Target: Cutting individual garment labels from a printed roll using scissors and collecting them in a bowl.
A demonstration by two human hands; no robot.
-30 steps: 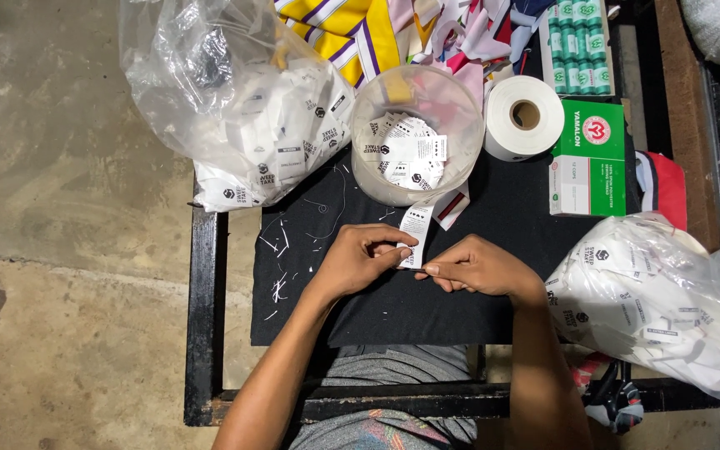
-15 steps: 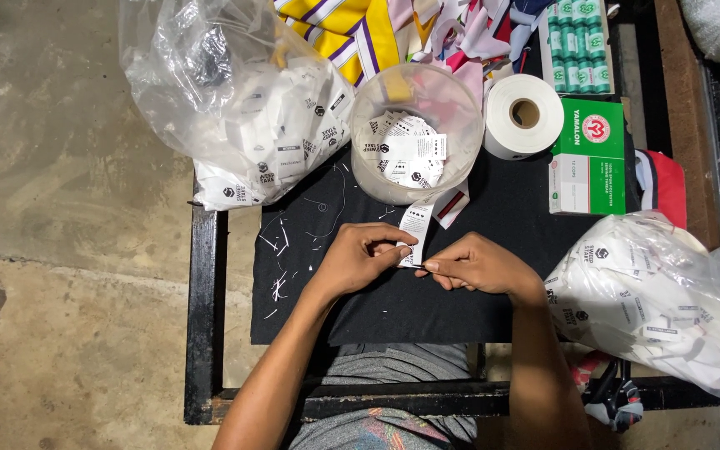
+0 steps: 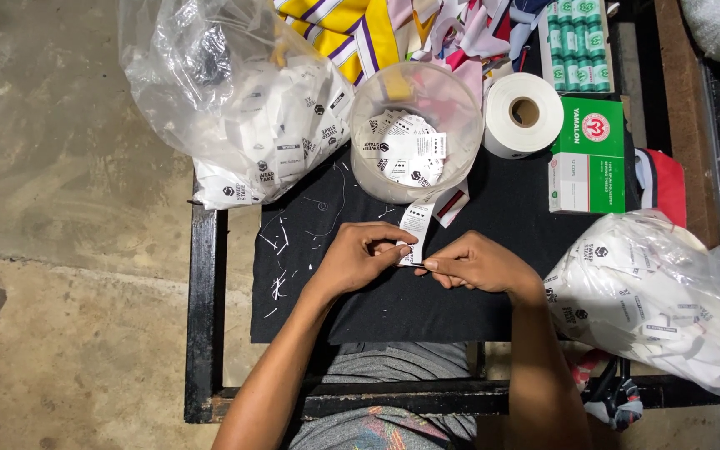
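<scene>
White printed paper tag (image 3: 416, 227), just below the clear plastic tub (image 3: 416, 125), stays pinched by left hand (image 3: 360, 258) and right hand (image 3: 472, 265); nothing has shifted, so handling continues.

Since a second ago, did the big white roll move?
No. The white roll sits in the same spot beside the green box, next to the clear tub.

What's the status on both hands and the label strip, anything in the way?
Left hand pinching white label strip. Right hand fingers at strip's lower end. Clear tub of labels just behind, thread scraps left, nothing blocking.
</scene>
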